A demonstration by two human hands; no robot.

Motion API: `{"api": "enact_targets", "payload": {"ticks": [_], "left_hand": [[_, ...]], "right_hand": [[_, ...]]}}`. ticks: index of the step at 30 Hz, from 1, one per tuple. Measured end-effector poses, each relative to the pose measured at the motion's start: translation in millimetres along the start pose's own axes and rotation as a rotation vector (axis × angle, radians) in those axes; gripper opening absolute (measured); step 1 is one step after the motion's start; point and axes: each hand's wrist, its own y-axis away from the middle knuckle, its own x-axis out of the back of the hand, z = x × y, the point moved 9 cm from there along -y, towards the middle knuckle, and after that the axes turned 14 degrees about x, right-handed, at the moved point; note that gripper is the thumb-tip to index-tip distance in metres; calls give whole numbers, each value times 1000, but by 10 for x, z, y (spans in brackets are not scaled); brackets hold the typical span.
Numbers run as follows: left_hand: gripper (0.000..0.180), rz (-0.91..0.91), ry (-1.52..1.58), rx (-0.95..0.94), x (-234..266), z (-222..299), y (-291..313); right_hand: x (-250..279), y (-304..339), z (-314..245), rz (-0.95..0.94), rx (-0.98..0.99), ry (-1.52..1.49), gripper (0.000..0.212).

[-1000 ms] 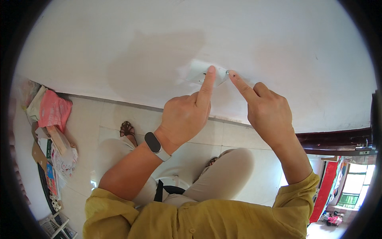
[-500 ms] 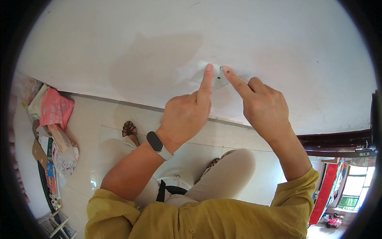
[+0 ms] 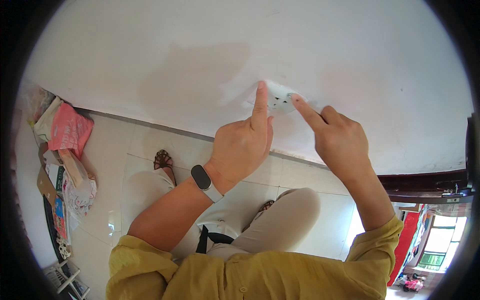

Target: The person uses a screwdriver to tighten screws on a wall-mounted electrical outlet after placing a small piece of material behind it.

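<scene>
I see the wall socket (image 3: 278,97) on the wall (image 3: 150,55) between my left hand (image 3: 243,145) and right hand (image 3: 340,140), with bags (image 3: 67,132) on the floor (image 3: 120,150) far left.
</scene>
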Motion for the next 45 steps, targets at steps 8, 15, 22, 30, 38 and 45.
{"api": "enact_targets", "payload": {"ticks": [8,15,22,30,38,45], "left_hand": [[64,-32,13,80,-15,-37,27],[65,-72,55,45,-31,-53,43],[64,-88,62,60,-30,-35,20],[62,-104,46,67,-5,-60,30],[63,-81,58,38,-14,-50,40],[63,-102,79,43,-20,-21,20]], "right_hand": [[98,-53,-45,141,7,-85,62],[150,-121,-9,168,14,-55,62],[166,-138,-33,113,54,-10,61],[122,-194,-145,77,95,-16,61],[186,-223,-82,163,48,0,62],[162,-208,-59,44,46,-1,60]]}}
